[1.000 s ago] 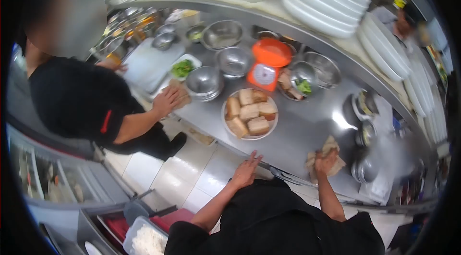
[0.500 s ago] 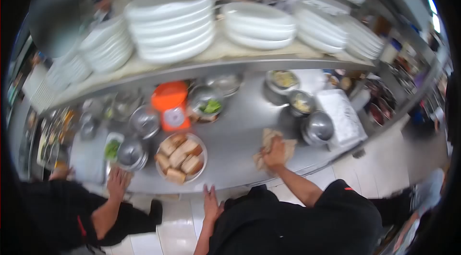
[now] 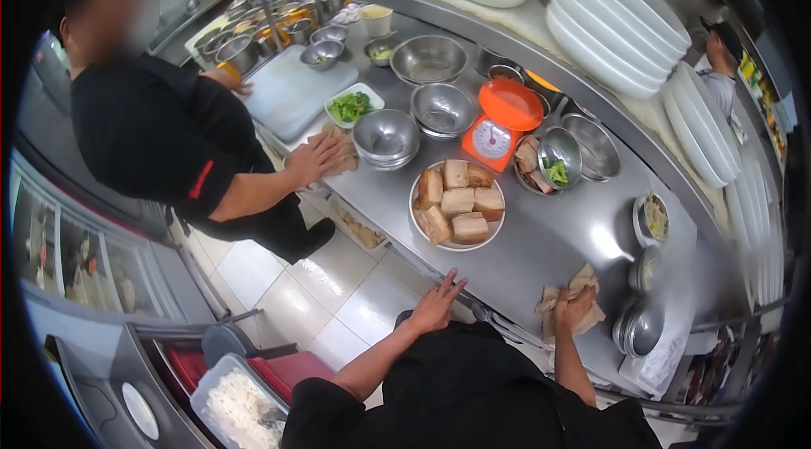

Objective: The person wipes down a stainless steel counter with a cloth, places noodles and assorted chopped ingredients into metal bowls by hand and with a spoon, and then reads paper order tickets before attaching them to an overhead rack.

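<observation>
My right hand (image 3: 576, 311) presses on a crumpled tan cloth (image 3: 585, 283) near the counter's front edge, with cloth showing around the fingers. At the edge to its left, my left hand (image 3: 435, 304) holds nothing, its fingers stretched out and apart. Just beyond that hand stands a round white bowl (image 3: 414, 211) filled with several thick blocks of pork belly (image 3: 458, 201). Stacked metal bowls (image 3: 639, 329) sit to the right of the cloth.
A co-worker (image 3: 160, 111) stands left, one hand on another tan cloth (image 3: 345, 153). Along the steel counter (image 3: 541, 234) are an orange scale (image 3: 492, 138), metal bowls (image 3: 386, 136), greens (image 3: 350, 107) and a white cutting board (image 3: 302, 90). Stacked white plates (image 3: 617, 22) line the shelf above.
The view has swung left, bringing the co-worker and floor further into sight. My right hand stays on the cloth; my left hand remains by the counter edge with fingers out.
</observation>
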